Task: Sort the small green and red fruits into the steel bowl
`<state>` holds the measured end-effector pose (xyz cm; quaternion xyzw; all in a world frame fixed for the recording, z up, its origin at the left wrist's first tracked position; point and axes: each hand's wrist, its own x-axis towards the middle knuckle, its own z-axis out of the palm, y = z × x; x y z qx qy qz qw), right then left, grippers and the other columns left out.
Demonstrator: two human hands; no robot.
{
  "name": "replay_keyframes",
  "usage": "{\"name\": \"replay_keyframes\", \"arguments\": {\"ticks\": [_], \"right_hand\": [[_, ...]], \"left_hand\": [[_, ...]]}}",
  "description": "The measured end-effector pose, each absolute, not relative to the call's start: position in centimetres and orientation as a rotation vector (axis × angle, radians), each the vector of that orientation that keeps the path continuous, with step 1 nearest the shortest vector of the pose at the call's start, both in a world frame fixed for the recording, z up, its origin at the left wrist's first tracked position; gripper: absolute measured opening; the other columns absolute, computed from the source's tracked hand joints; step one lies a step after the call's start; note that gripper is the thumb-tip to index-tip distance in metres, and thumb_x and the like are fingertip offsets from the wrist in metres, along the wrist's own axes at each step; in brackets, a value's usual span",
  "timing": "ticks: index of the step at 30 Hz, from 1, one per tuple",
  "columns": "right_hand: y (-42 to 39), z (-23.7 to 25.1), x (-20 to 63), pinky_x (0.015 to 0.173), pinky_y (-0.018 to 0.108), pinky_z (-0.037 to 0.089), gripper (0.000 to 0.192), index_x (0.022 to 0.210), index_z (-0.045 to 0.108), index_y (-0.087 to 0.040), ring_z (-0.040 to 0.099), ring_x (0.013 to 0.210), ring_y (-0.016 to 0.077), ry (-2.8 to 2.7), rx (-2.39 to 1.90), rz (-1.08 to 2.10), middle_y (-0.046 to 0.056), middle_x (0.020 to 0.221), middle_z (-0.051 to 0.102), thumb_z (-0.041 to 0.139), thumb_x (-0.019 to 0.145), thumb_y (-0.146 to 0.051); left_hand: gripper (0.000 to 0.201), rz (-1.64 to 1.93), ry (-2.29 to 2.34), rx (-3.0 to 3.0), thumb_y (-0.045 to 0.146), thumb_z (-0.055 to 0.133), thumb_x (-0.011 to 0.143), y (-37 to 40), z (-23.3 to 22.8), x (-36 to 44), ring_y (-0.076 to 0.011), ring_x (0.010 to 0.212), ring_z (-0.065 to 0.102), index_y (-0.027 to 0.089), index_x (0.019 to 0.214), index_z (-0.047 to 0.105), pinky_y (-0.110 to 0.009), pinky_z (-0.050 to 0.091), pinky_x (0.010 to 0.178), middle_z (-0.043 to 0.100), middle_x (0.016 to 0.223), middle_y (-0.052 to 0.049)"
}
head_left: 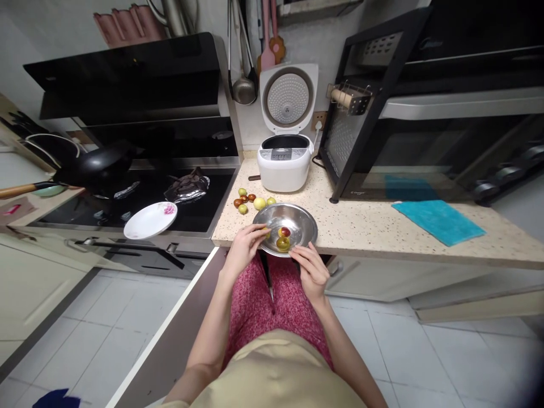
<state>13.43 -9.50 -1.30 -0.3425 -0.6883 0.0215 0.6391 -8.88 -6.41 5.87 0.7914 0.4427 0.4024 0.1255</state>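
A shiny metal bowl (pixel 306 224) sits at the counter's front edge, with a red-and-yellow jujube (pixel 284 232) and a yellow-green one (pixel 283 243) inside. My left hand (pixel 244 249) reaches over the bowl's left side, its fingertips pinched on a small yellowish jujube (pixel 266 232), mostly covered by the fingers. At the bowl's near right rim, my right hand (pixel 312 271) has its fingers and thumb closed on the edge. Left of the bowl, several green and brown jujubes (pixel 243 198) lie loose on the counter.
A white rice cooker (pixel 284 170) with its lid raised stands behind the bowl. To the left, a white plate (pixel 148 222) rests by the stove's front edge, near a black wok (pixel 96 164). A blue cloth (pixel 440 220) lies rightward before an oven (pixel 425 153). An open drawer (pixel 170 328) juts out.
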Motion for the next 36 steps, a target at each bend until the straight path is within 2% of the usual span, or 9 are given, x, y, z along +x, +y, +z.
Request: {"name": "replay_keyframes", "arguments": {"ticks": [8, 15, 19, 25, 29, 33, 36], "right_hand": [[-9.6, -1.6, 13.3, 0.113, 0.056, 0.054, 0.042, 0.119, 0.079, -0.032, 0.076, 0.106, 0.0207, -1.557, -0.768, 0.105, 0.004, 0.107, 0.081, 0.053, 0.099, -0.007], [-9.5, -1.6, 13.3, 0.110, 0.055, 0.057, 0.037, 0.115, 0.080, -0.030, 0.077, 0.104, 0.0209, -1.571, -0.803, 0.053, 0.004, 0.105, 0.081, 0.054, 0.100, -0.008], [-9.4, -1.4, 13.3, 0.108, 0.053, 0.058, 0.036, 0.114, 0.080, -0.029, 0.077, 0.104, 0.0208, -1.561, -0.793, 0.052, 0.005, 0.104, 0.081, 0.055, 0.099, -0.008], [-9.4, -1.3, 13.3, 0.109, 0.050, 0.057, 0.040, 0.119, 0.078, -0.030, 0.076, 0.105, 0.0197, -1.556, -0.774, 0.063, 0.004, 0.106, 0.080, 0.056, 0.098, -0.005], [-9.3, -1.3, 13.3, 0.109, 0.049, 0.057, 0.041, 0.119, 0.078, -0.030, 0.075, 0.104, 0.0190, -1.561, -0.764, 0.041, 0.005, 0.106, 0.080, 0.057, 0.097, -0.002], [-9.2, -1.4, 13.3, 0.108, 0.050, 0.057, 0.041, 0.119, 0.078, -0.029, 0.075, 0.104, 0.0196, -1.565, -0.769, 0.024, 0.005, 0.106, 0.079, 0.058, 0.097, -0.002], [-9.2, -1.5, 13.2, 0.108, 0.049, 0.057, 0.042, 0.120, 0.078, -0.029, 0.075, 0.104, 0.0195, -1.574, -0.753, 0.008, 0.004, 0.106, 0.079, 0.058, 0.096, -0.001]], "left_hand": [[0.027, 1.148, 1.263, 2.285, 0.024, 0.056, 0.103, -6.7, 6.3, -8.8, -0.0262, 0.115, 0.071, 0.024, 0.120, 0.078, -0.048, 0.056, 0.106, 0.075, 0.124, -0.010], [0.027, 1.096, 1.317, 2.293, 0.020, 0.057, 0.103, -6.5, 5.4, -9.3, -0.0253, 0.116, 0.072, 0.027, 0.119, 0.077, -0.059, 0.040, 0.121, 0.077, 0.124, -0.006], [0.026, 1.174, 1.327, 2.293, 0.022, 0.058, 0.103, -6.8, 5.1, -9.1, -0.0248, 0.118, 0.072, 0.027, 0.121, 0.076, -0.059, 0.038, 0.123, 0.076, 0.125, -0.006], [0.029, 1.509, 1.400, 2.146, 0.032, 0.060, 0.102, -5.4, 4.2, -10.0, -0.0259, 0.129, 0.065, 0.025, 0.128, 0.071, -0.046, 0.052, 0.114, 0.068, 0.135, -0.010], [0.033, 1.610, 1.556, 2.155, 0.030, 0.057, 0.103, -1.4, 2.3, -12.1, -0.0266, 0.133, 0.061, 0.022, 0.133, 0.067, -0.047, 0.049, 0.117, 0.063, 0.139, -0.014], [0.042, 1.459, 1.598, 2.279, 0.026, 0.053, 0.103, 2.4, 0.5, -13.6, -0.0292, 0.149, 0.046, 0.022, 0.145, 0.058, -0.053, 0.040, 0.124, 0.051, 0.155, -0.015], [0.041, 1.350, 1.602, 2.363, 0.024, 0.050, 0.104, 3.4, -0.4, -13.7, -0.0301, 0.150, 0.044, 0.021, 0.144, 0.059, -0.054, 0.038, 0.125, 0.055, 0.153, -0.015]]}}
